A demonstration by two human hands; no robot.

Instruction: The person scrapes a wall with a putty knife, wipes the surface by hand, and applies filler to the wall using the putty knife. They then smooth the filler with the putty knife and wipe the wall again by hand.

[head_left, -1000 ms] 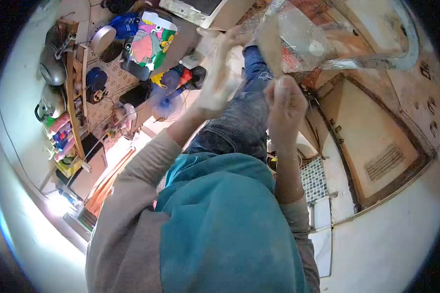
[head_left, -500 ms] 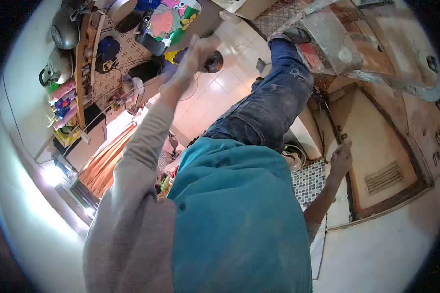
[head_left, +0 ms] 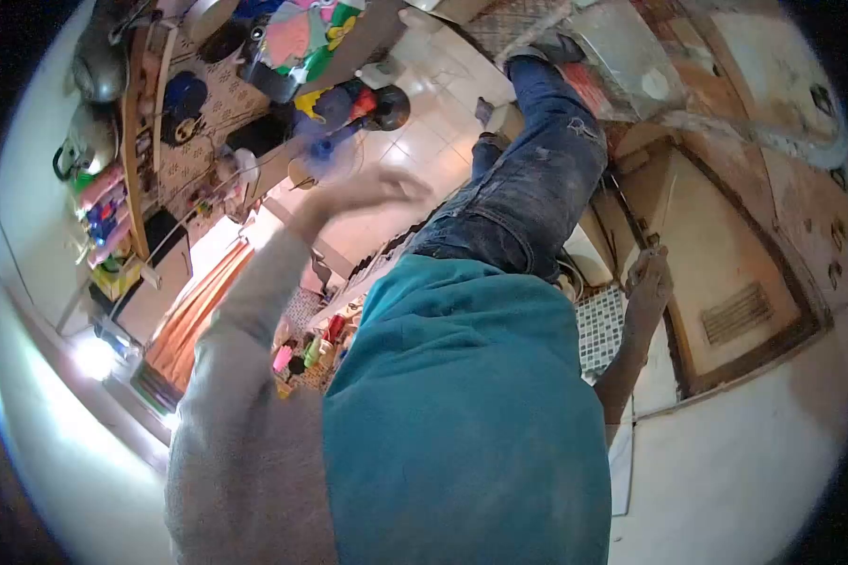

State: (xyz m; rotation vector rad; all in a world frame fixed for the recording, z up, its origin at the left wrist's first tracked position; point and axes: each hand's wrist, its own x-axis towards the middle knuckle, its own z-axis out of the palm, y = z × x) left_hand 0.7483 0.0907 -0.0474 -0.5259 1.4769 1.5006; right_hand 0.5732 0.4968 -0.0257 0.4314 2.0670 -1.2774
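My left hand [head_left: 382,188] is held out over the tiled floor, just left of my jeans [head_left: 528,188]. Its fingers stretch out to the right, slightly blurred, with nothing visible in them. My right hand [head_left: 648,273] is closed at the edge of a tan door panel [head_left: 716,254], right below the end of a dark bar [head_left: 628,209]. A thin pale line rises above its fingers. What that hand grips I cannot tell.
A wooden shelf [head_left: 132,141] with pots and bright packets stands on the left, beside an orange curtain [head_left: 193,301]. Bags and bowls lie near a dark round pot [head_left: 388,108]. Several bottles [head_left: 316,353] stand left of my shirt. A stone-like slab [head_left: 631,66] is at upper right.
My left hand has come down from its raised position and turned to point right. The right hand keeps its place by the door panel. The whole view has shifted slightly.
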